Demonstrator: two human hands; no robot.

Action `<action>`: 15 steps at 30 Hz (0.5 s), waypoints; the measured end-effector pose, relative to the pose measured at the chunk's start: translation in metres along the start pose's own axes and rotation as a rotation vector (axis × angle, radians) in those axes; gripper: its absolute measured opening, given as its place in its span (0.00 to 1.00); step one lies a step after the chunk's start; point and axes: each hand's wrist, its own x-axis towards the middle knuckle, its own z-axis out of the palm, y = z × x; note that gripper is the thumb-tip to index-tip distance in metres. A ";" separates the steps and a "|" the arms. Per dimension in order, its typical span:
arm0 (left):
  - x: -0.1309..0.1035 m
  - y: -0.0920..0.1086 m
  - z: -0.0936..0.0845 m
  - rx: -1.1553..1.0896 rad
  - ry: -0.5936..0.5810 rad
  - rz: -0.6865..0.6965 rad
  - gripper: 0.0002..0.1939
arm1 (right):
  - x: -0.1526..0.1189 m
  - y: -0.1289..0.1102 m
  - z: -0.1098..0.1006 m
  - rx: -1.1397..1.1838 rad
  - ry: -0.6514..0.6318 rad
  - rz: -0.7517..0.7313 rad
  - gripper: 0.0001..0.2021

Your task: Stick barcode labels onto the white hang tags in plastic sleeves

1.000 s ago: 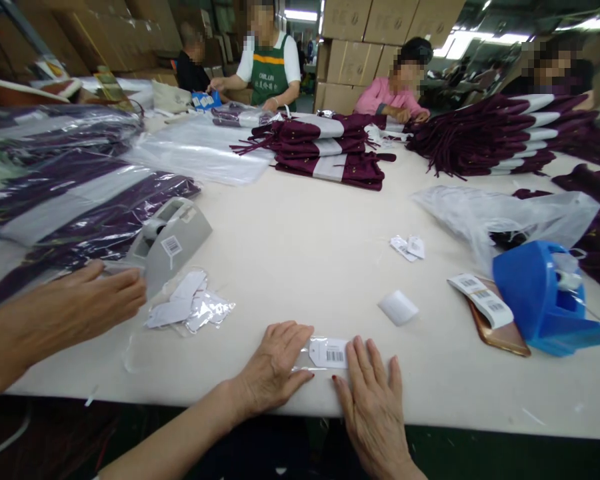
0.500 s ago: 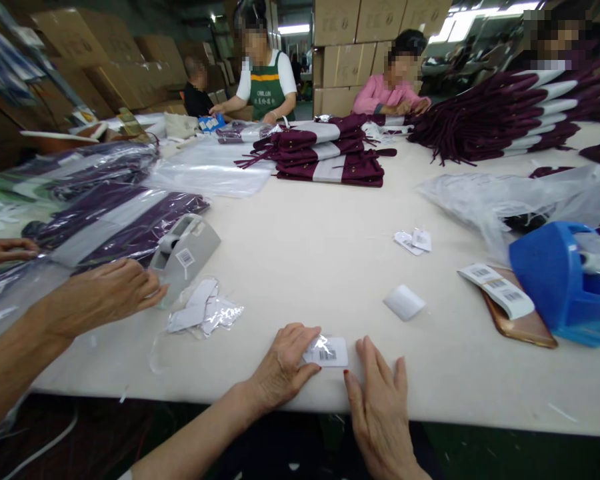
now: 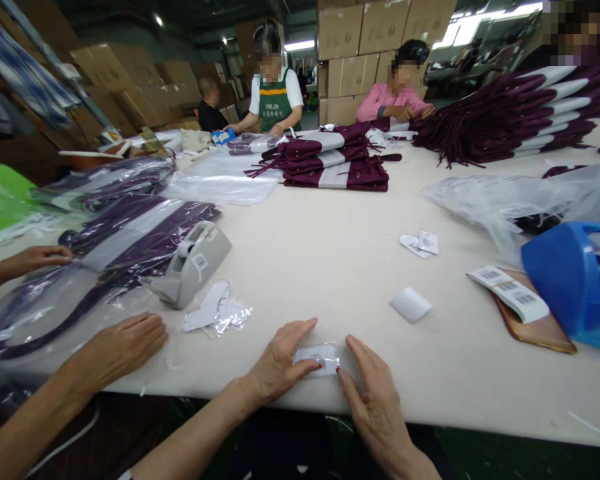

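A small white barcode tag in a clear sleeve (image 3: 326, 355) lies on the table between my two hands. My left hand (image 3: 275, 365) holds its left end, with the thumb across the sleeve and the index finger along the far side. At the tag's right end is my right hand (image 3: 375, 393), its fingers apart and its thumb tip close to the edge; whether it touches is hard to tell. To the left sits a pile of clear-sleeved white tags (image 3: 219, 308). A white label piece (image 3: 411, 305) and a few loose tags (image 3: 420, 244) lie to the right.
A grey tape dispenser (image 3: 193, 270) stands at left, near a co-worker's hands (image 3: 120, 343) and a bagged purple garment (image 3: 130, 233). At right are a blue tape dispenser (image 3: 570, 280) and a label strip (image 3: 510, 292) on a phone (image 3: 540, 323). Folded maroon garments (image 3: 337, 160) are stacked ahead.
My right hand has moved in to the tag's right end, and the tag has shifted slightly left. The co-worker's nearer hand has drawn back from the grey tape dispenser.
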 end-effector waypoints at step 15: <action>-0.004 -0.017 -0.005 0.103 -0.112 -0.296 0.11 | 0.073 -0.020 0.010 -0.250 -0.718 0.057 0.23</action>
